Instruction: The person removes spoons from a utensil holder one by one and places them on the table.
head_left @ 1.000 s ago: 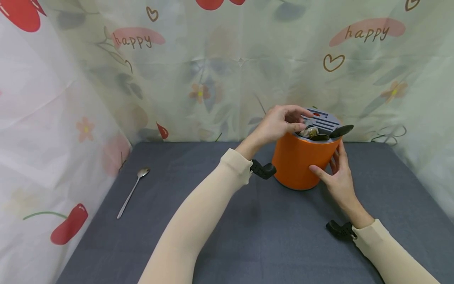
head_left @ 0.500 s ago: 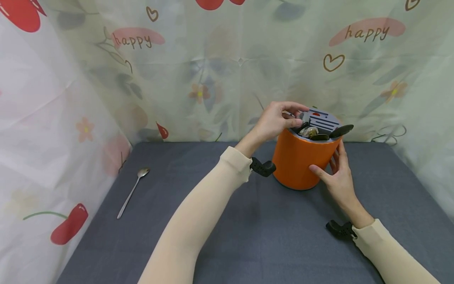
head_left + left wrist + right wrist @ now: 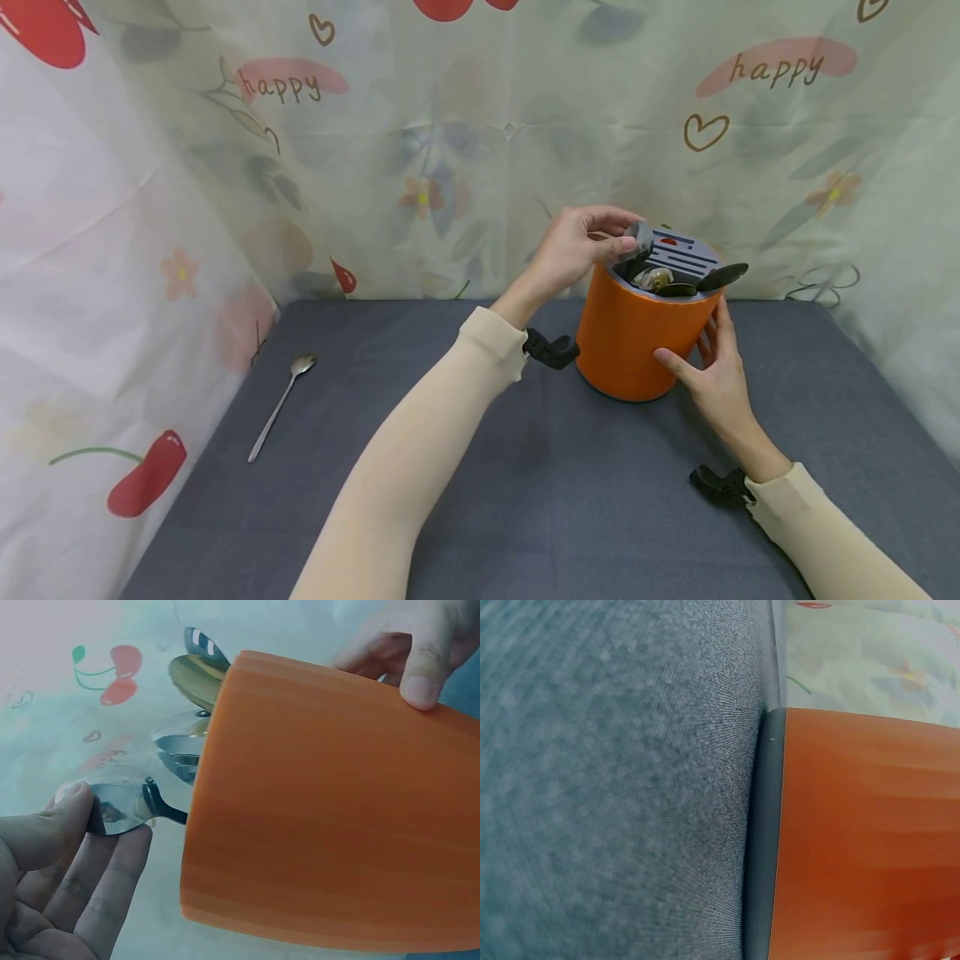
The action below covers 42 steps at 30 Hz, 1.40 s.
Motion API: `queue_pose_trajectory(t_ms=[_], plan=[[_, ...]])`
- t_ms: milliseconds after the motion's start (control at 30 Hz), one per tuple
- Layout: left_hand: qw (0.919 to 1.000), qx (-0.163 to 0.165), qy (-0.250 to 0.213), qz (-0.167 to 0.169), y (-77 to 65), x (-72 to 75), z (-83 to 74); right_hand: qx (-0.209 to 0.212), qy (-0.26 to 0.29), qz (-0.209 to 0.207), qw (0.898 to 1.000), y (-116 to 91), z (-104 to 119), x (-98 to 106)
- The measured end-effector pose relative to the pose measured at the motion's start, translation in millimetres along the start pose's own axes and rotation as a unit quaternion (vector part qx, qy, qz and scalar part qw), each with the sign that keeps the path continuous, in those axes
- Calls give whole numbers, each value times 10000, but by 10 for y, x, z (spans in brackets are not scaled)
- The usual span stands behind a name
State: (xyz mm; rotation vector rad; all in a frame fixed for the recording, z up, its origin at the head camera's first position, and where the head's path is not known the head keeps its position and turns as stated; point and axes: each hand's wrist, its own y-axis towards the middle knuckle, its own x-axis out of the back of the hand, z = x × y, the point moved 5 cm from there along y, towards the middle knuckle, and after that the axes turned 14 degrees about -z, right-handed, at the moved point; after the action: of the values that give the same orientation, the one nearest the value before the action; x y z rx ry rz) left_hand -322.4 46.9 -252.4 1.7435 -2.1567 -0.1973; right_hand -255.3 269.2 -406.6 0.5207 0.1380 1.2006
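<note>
Beginning at the left, we are seeing a long-handled spoon (image 3: 277, 408) lying by itself on the dark grey tabletop (image 3: 480, 508), well apart from both hands. Farther right, we are looking at the left hand (image 3: 576, 246) reaching over the near-left rim of an orange pot (image 3: 637, 346). Its thumb and fingers are pinching the rounded head of a second spoon (image 3: 116, 810) — the dark neck is running down into the pot, which is hiding the rest. Beside it, more spoon heads (image 3: 655, 280) are poking up next to a grey slotted cover (image 3: 684, 250). The pot itself is standing on the table toward the right, its dark base touching the cloth. At its right side, we are seeing the right hand (image 3: 712, 375) gripping it — thumb pressing the front, fingers curving round the side. Behind everything, a patterned curtain (image 3: 510, 92) is hanging.
</note>
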Motion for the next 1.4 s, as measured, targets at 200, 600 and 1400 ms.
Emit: queue_pose_trajectory(t_ms=[200,600,1400], plan=[[9984,19,-542,-126,8,68,-31,-4,12,-6,10000,-3,-5,0],[9813,-286,-1844,-481,-24,325,-271,42,82,2,10000,-18,28,-6],[9484,-594,-2644,-1645,-160,1308,-440,41,58,0,10000,-15,16,-3]])
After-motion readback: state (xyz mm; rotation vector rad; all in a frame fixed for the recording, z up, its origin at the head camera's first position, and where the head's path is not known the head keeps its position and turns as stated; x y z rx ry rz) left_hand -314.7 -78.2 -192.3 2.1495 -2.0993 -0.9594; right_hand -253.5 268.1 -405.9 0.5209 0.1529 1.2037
